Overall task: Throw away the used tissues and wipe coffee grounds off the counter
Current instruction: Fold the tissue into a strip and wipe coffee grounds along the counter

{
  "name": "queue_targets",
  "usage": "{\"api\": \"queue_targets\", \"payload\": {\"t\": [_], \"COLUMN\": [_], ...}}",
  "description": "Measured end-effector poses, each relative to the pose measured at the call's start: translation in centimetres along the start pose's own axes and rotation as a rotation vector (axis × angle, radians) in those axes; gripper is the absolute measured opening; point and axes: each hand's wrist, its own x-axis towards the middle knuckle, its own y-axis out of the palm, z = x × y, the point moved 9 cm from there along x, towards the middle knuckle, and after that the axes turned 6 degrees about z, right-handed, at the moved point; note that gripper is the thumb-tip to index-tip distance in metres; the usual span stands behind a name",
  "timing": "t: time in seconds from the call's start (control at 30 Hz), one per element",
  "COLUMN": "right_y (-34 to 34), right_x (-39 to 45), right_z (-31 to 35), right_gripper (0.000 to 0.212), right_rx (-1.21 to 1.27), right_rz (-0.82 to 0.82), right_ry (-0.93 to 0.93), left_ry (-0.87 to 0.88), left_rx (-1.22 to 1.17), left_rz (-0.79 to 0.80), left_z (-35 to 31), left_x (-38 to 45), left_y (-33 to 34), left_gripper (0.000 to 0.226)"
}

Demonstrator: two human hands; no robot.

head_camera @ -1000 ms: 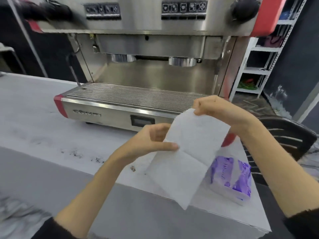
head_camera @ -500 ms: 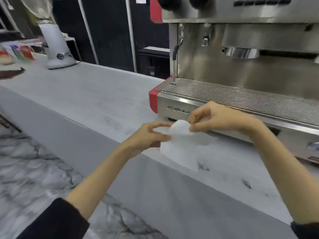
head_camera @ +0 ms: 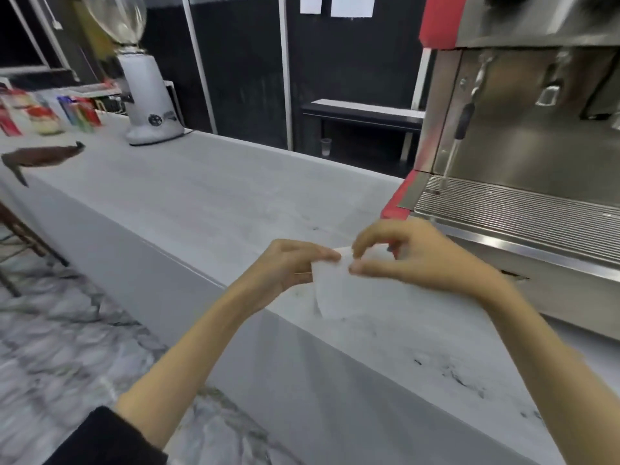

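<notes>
Two hands, left hand (head_camera: 288, 263) and right hand (head_camera: 409, 256), pinch one white tissue (head_camera: 335, 290) over the surface (head_camera: 208, 203). Dark grounds (head_camera: 453, 374) speckle it. Espresso machine (head_camera: 523, 169) cropped; no lettering legible.

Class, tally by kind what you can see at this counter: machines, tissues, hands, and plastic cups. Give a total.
Machines: 2, the grinder and the espresso machine
Tissues: 1, the tissue
Hands: 2, the left hand and the right hand
Plastic cups: 1, the cup
Total: 6
</notes>
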Motion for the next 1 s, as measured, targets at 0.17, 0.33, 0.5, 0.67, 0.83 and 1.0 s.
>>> {"api": "queue_targets", "payload": {"t": [0.17,0.33,0.5,0.67,0.83,1.0], "right_y": [1.2,2.9,5.1,6.0,6.5,6.5], "right_x": [8.5,15.6,20.5,24.9,28.4,30.7], "right_z": [-3.7,-6.2,-8.6,-11.2,-11.5,-11.3], "right_gripper": [0.045,0.007,0.005,0.007,0.015,0.023], "right_rx": [0.117,0.443,0.59,0.767,0.855,0.953], "right_rz": [-0.032,-0.105,-0.083,-0.245,-0.384,-0.438], "right_ry": [0.1,0.167,0.314,0.471,0.509,0.46], "left_ry": [0.097,0.103,0.002,-0.09,-0.097,-0.032], "left_rx": [0.253,0.272,0.332,0.245,0.216,0.146], "left_rz": [-0.036,-0.11,-0.04,0.123,0.292,0.34], "left_z": [-2.9,-3.5,-1.2,0.8,0.8,0.2], "left_x": [3.0,6.8,10.8,15.0,18.3,21.1], "left_y": [-6.5,-14.4,-19.4,-23.2,-26.9,-30.1], "left_gripper": [0.012,0.032,0.035,0.022,0.031,0.019]}}
